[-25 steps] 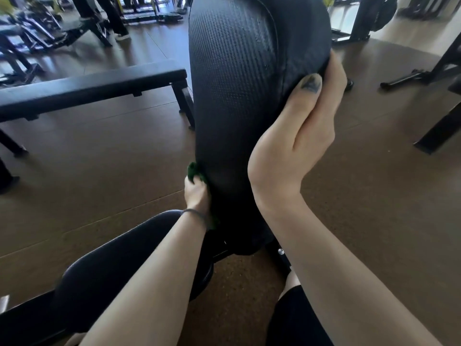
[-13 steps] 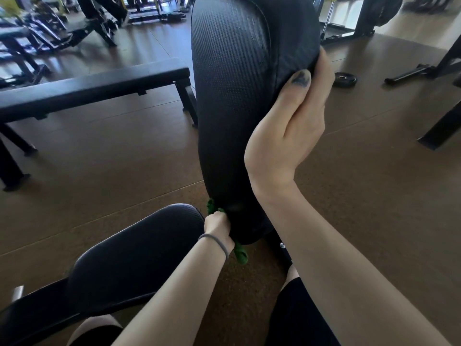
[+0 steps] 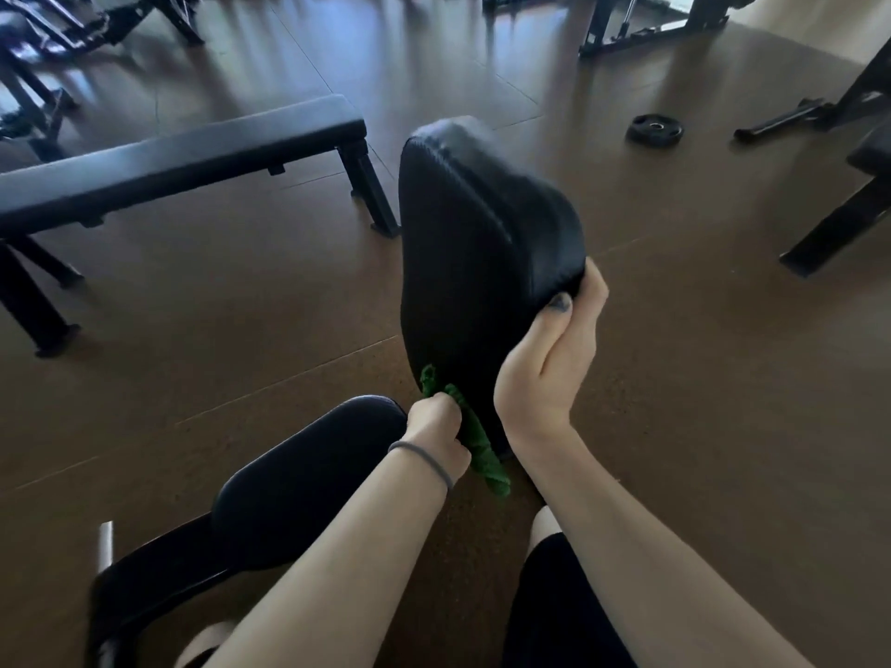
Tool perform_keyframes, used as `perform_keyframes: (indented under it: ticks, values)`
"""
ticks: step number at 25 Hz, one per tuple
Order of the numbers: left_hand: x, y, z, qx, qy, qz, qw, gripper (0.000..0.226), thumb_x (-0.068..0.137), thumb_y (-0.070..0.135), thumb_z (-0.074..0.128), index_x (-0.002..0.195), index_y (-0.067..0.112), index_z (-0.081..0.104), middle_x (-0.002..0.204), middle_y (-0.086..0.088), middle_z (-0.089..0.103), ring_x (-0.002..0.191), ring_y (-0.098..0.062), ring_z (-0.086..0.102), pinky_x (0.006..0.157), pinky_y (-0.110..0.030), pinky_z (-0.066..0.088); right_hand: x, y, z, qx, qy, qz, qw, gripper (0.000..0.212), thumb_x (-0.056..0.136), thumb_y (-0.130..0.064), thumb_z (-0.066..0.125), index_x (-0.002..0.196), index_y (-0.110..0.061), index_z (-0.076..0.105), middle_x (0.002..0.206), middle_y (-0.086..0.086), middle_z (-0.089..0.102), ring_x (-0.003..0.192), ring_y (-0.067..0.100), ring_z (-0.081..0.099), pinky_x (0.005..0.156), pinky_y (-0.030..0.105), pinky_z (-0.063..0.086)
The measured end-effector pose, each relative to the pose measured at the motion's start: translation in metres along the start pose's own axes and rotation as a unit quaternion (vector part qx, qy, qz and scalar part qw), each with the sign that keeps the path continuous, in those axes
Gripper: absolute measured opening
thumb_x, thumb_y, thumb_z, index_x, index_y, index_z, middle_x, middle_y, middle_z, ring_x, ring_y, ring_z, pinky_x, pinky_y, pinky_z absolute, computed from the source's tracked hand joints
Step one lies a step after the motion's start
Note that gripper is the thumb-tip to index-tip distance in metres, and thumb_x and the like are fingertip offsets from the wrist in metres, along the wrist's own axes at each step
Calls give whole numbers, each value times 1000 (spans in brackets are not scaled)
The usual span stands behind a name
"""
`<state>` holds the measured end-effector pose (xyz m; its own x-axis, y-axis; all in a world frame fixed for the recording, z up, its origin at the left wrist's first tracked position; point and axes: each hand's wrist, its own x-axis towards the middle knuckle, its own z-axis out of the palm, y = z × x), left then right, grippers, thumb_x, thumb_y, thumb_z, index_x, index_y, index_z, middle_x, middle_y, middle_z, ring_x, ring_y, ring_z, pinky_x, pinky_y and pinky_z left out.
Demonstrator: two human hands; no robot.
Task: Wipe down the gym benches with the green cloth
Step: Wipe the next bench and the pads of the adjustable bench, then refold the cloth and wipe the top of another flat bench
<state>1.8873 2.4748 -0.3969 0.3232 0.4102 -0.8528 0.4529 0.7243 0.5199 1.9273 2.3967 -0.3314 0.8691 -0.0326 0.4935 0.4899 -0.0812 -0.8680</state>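
The brown gym floor (image 3: 241, 306) spreads under everything. On it to my left stands a long flat bench (image 3: 183, 156), black padded top on black legs, well apart from the one I work on. More dark machine frames (image 3: 641, 26) stand along the far edge, blurred, and another frame's legs (image 3: 839, 224) come in from the right.

Right in front of me rises the black back pad (image 3: 472, 253) of my bench, tilted up and leaning away, its textured face towards the left. Below it, lower left, lies the rounded black seat pad (image 3: 308, 484) on its black frame, just beside my left forearm.

My right hand (image 3: 549, 364) grips the right edge of the back pad, thumb with a dark-painted nail lying on the pad's side and fingers curled round behind it. My left hand (image 3: 436, 429) is closed in a fist round the green cloth (image 3: 482, 450), pressing it against the lower end of the back pad; a bunch of cloth sticks out above the fist and a twisted tail hangs down below it. A grey hair tie (image 3: 424, 462) sits round my left wrist.

Far off on the floor to the right lies a small black weight plate (image 3: 654, 130)
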Motion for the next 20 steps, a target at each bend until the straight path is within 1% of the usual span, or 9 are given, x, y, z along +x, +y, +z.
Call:
perform_keyframes:
  ticks: [3,5,7,9,11,13,15,18,20]
  values:
    - [-75,44,-6,-9,-20,46,999,31,105,23,44,124,11,66,118,-13,71,106,-32,69,91,-46,59,18,-51,-13,-69,-46,16,996,53,104,-25,39,155,-9,38,151,5,51,138,13,49,113,40,43]
    - [-133,78,-11,-45,-62,61,995,38,108,34,40,106,13,71,97,-13,75,82,-29,73,66,-37,60,42,-103,-12,-85,-75,-75,991,54,100,-18,48,152,-6,43,151,6,52,140,16,47,116,36,39]
    - [-198,117,-18,-31,-136,88,986,46,107,38,36,92,14,72,80,-11,74,65,-24,72,53,-30,57,71,-154,-10,-72,-141,-89,983,51,97,-12,55,147,-9,52,143,-1,59,133,10,51,113,28,39]
    - [-246,149,-25,2,-185,116,976,46,105,38,38,92,12,73,81,-11,73,70,-25,72,64,-32,59,106,-196,-10,-3,-264,48,963,54,94,-10,58,147,-21,54,139,-11,62,130,0,54,110,21,41]
    - [-290,179,-28,45,-232,123,964,48,103,43,42,107,9,75,96,-15,74,87,-30,72,83,-40,61,144,-226,-18,32,-394,203,896,59,92,-15,61,148,-33,52,135,-12,65,125,1,58,108,25,46]
    - [-326,201,-24,91,-263,112,954,59,102,54,45,123,6,73,111,-18,74,103,-35,71,99,-47,56,176,-248,-32,25,-490,303,817,56,92,-18,64,144,-35,54,127,-7,70,114,7,67,102,32,52]
    - [-355,215,-14,147,-302,91,938,60,98,56,53,132,9,68,123,-19,72,116,-36,69,108,-51,51,202,-261,-51,12,-516,342,785,47,91,-16,69,134,-32,62,116,-1,75,103,12,74,97,38,58]
    - [-377,224,5,214,-310,76,923,53,88,27,72,137,17,57,129,-19,70,115,-35,71,102,-52,56,229,-270,-80,14,-502,369,782,35,90,-14,75,123,-24,70,114,7,76,100,20,76,94,43,60]
    - [-383,227,18,239,-286,82,924,47,92,14,64,138,19,54,130,-20,69,113,-37,72,98,-54,57,243,-271,-96,42,-513,403,757,35,91,-12,76,125,-20,71,118,9,76,105,23,75,98,46,58]
